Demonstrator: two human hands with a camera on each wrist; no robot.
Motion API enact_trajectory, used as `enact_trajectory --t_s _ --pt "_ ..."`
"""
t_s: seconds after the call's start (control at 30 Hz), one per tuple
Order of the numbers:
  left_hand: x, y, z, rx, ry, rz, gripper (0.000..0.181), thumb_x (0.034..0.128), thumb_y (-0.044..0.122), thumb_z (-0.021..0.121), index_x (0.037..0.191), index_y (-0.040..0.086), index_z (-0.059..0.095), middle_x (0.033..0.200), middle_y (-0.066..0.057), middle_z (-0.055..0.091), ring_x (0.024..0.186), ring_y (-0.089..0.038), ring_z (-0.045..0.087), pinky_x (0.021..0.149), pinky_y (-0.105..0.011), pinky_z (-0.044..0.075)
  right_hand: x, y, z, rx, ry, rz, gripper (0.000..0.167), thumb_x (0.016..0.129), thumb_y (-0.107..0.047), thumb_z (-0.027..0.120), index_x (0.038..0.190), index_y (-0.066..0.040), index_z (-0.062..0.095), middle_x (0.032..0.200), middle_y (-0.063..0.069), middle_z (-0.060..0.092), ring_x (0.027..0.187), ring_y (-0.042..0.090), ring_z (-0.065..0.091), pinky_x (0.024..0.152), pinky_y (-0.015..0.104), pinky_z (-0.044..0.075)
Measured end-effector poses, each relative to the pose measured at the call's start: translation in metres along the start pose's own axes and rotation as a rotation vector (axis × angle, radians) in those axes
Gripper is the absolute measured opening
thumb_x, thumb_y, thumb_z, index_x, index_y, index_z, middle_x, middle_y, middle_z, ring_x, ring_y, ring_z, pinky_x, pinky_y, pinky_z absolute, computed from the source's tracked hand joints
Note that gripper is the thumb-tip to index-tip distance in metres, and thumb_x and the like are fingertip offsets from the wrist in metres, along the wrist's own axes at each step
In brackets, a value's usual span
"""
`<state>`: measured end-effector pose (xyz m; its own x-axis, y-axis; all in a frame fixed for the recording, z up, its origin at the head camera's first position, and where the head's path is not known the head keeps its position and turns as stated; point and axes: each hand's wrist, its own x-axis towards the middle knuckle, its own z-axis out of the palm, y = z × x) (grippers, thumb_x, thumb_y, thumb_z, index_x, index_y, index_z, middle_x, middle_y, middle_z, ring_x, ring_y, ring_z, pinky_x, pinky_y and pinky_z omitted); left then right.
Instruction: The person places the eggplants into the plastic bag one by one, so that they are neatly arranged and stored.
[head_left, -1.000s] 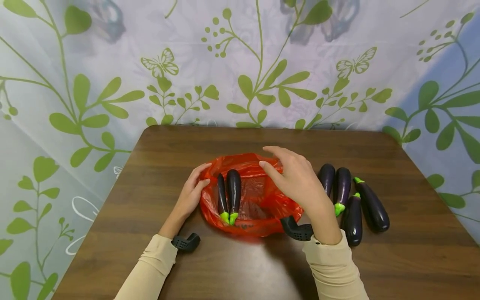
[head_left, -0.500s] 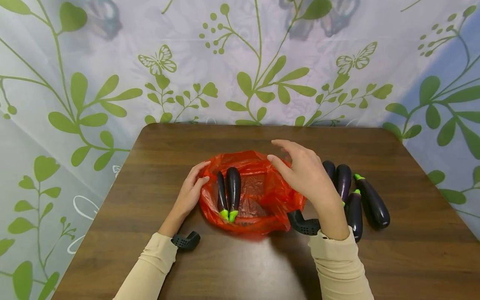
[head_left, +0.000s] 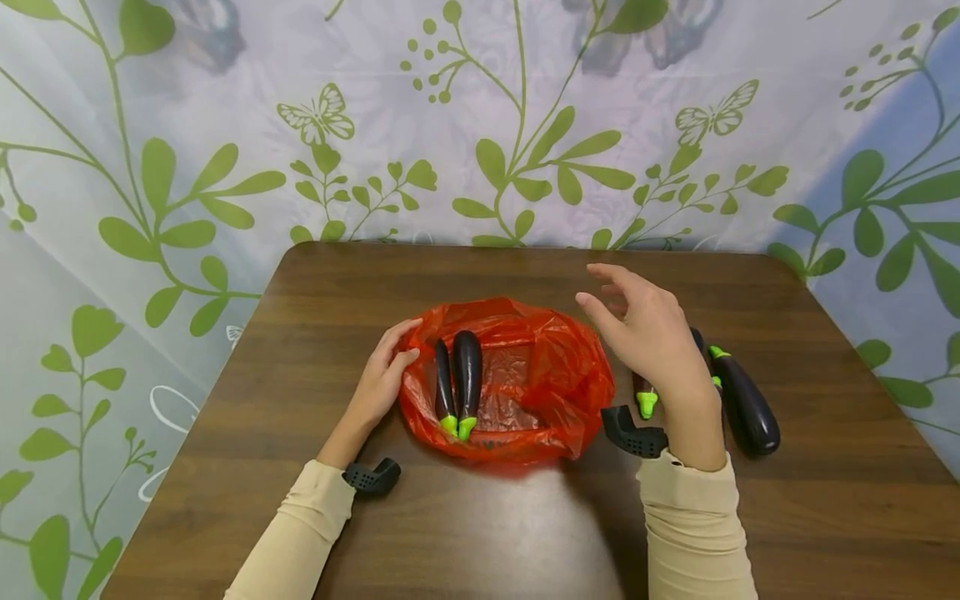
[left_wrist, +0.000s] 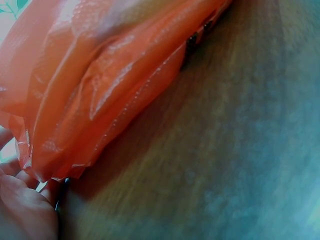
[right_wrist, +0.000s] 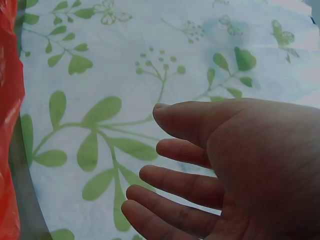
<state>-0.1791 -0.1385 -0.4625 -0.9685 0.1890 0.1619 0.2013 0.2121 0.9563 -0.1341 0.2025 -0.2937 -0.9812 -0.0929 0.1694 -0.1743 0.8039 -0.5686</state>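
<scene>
A red plastic bag (head_left: 577, 358) lies on the table with its mouth spread wide. Two eggplants, a thin one (head_left: 444, 383) and a thicker one (head_left: 468, 375), rest side by side in its left part, green stems toward me. My left hand (head_left: 382, 375) holds the bag's left rim; in the left wrist view the fingers (left_wrist: 25, 200) meet the plastic (left_wrist: 100, 95). Right of the bag my right hand (head_left: 652, 337) hovers with nothing in it. Its fingers are spread and relaxed in the right wrist view. Behind it lie more eggplants (head_left: 746, 404), partly hidden by hand and wrist.
The brown wooden table (head_left: 480, 542) has a rounded far edge against a patterned curtain (head_left: 420, 125) with green leaves. Black wrist mounts (head_left: 633, 432) sit on both wrists, the right one close to the bag's side.
My right hand has moved right and away from the bag, over toward the loose eggplants, covering more of them. The bag's right side has spread outward. My left hand has stayed at the left rim.
</scene>
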Motion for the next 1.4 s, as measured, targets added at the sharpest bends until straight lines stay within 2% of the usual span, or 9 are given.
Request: enact_trajectory --t_s 0.33,0.67,1.2,1.4 --pt "0.0 0.001 0.0 -0.008 0.004 -0.005 0.045 0.1057 0.013 0.05 0.15 0.013 0.051 0.157 -0.009 0.043 0.148 -0.029 0.038 0.124 -0.053 0.029 0.0 0.019 -0.01 -0.003 0.05 0.021 0.055 0.104 -0.038 0.058 0.15 -0.01 0.051 0.142 0.025 0.06 0.116 0.047 0.065 0.097 0.065 0.051" --pt "0.0 0.001 -0.001 -0.009 -0.005 -0.004 0.045 0.1054 0.013 0.05 0.151 0.014 0.051 0.157 -0.009 0.043 0.147 -0.029 0.04 0.123 -0.054 0.031 0.001 0.035 -0.014 0.001 0.071 0.054 0.057 0.104 -0.04 0.058 0.15 -0.008 0.051 0.147 0.025 0.056 0.124 0.047 0.061 0.1 0.066 0.049" --pt "-0.001 -0.002 0.0 -0.01 -0.009 0.007 0.045 0.1054 0.012 0.051 0.15 0.013 0.051 0.158 -0.009 0.043 0.148 -0.029 0.038 0.123 -0.054 0.03 0.002 0.07 -0.013 0.003 0.086 0.155 0.06 0.104 -0.043 0.057 0.152 -0.007 0.049 0.145 0.028 0.056 0.13 0.047 0.056 0.104 0.068 0.044" --pt "-0.001 -0.003 0.0 -0.016 -0.006 0.023 0.045 0.105 0.01 0.051 0.15 0.011 0.052 0.157 -0.01 0.044 0.148 -0.03 0.039 0.124 -0.053 0.029 0.002 0.079 -0.012 0.005 0.061 0.208 0.063 0.105 -0.043 0.055 0.153 -0.004 0.046 0.148 0.03 0.051 0.133 0.049 0.052 0.105 0.068 0.043"
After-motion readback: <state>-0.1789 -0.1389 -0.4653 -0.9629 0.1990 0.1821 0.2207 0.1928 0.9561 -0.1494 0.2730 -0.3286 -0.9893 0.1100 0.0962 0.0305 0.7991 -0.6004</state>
